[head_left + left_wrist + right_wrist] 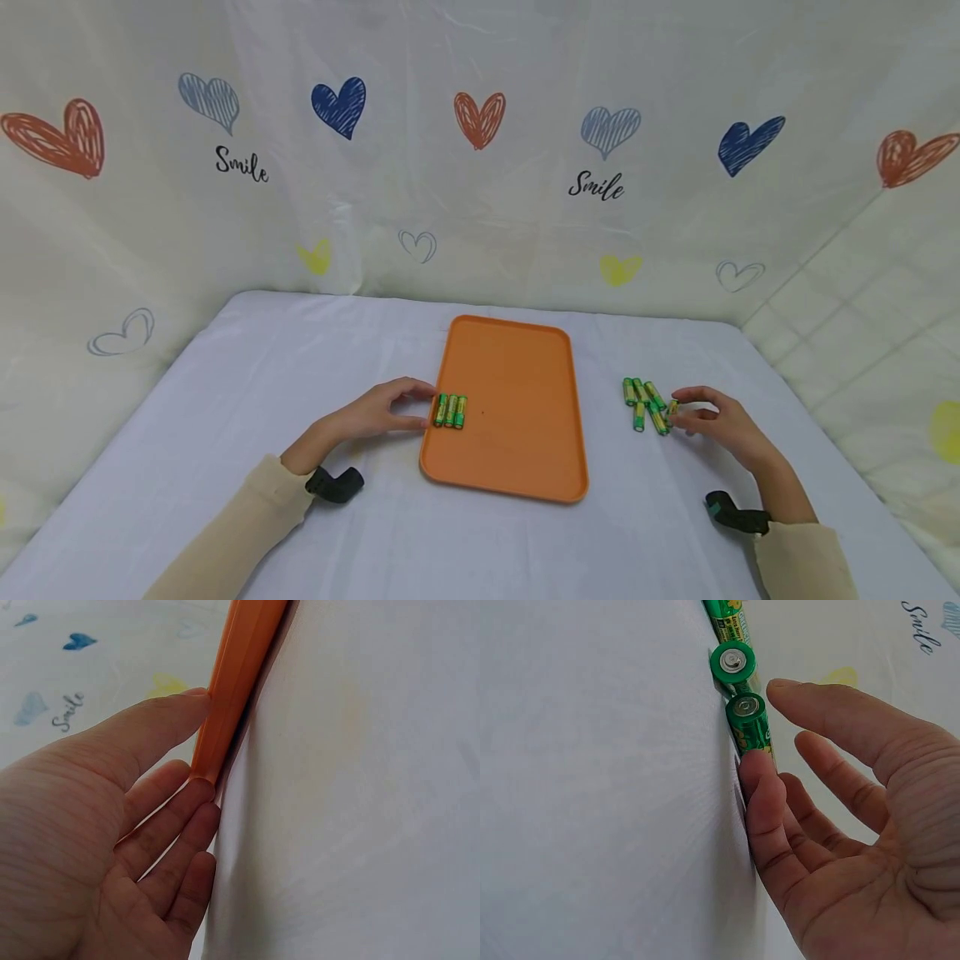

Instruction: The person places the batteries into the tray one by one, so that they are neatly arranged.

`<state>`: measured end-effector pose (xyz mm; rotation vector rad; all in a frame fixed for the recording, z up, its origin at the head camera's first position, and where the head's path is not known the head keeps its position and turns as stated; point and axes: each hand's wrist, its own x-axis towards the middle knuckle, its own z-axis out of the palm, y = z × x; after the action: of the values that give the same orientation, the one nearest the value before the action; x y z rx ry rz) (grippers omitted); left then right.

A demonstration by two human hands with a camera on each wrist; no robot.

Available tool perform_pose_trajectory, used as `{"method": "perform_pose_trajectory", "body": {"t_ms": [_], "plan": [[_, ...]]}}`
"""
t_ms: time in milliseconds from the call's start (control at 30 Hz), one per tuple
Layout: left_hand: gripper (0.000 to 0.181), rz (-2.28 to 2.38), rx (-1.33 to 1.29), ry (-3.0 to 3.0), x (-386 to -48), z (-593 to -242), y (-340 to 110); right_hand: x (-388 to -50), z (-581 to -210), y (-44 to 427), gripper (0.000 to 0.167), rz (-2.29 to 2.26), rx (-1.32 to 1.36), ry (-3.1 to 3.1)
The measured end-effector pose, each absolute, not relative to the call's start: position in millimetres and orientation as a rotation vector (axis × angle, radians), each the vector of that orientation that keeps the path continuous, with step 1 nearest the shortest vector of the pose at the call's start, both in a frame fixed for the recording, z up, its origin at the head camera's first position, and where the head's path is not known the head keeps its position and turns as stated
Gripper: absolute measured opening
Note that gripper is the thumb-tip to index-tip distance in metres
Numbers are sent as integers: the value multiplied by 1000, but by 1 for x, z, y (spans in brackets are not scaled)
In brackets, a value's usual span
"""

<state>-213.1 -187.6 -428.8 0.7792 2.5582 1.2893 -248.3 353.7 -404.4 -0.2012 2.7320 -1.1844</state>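
Observation:
Three green-and-yellow batteries (pixel 450 411) lie side by side at the left edge of an orange tray (pixel 510 400). My left hand (pixel 375 410) touches that edge from outside; in the left wrist view the thumb and fingertips of this hand (pixel 112 817) meet the tray's side (pixel 236 675), fingers loosely bent. Right of the tray, several similar batteries (pixel 639 417) lie in a loose group. My right hand (pixel 720 423) is at their right side. In the right wrist view, a fingertip of the hand (pixel 840 817) touches the nearest battery (pixel 748 724), while the thumb stands apart from it.
The tray and batteries rest on a white-covered table (pixel 337 533). Behind it hangs a pale sheet (pixel 525 50) printed with hearts and "Smile". Black bands with small devices (pixel 335 485) are on both wrists.

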Motion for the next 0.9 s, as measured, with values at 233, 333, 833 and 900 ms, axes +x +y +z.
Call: {"method": "perform_pose_trajectory", "body": {"t_ms": [233, 333, 833, 900], "plan": [[53, 1289, 766, 2554, -214, -429, -187, -249, -408, 355, 61, -1174, -212, 2733], [53, 1284, 760, 2555, -215, -429, -187, -251, -410, 357, 61, -1196, -245, 2722], [54, 1293, 729, 2548, -212, -427, -187, -250, -410, 356, 62, -1179, -243, 2722], [54, 1298, 726, 2543, -212, -427, -187, -250, -409, 356, 61, -1183, -252, 2723]]}}
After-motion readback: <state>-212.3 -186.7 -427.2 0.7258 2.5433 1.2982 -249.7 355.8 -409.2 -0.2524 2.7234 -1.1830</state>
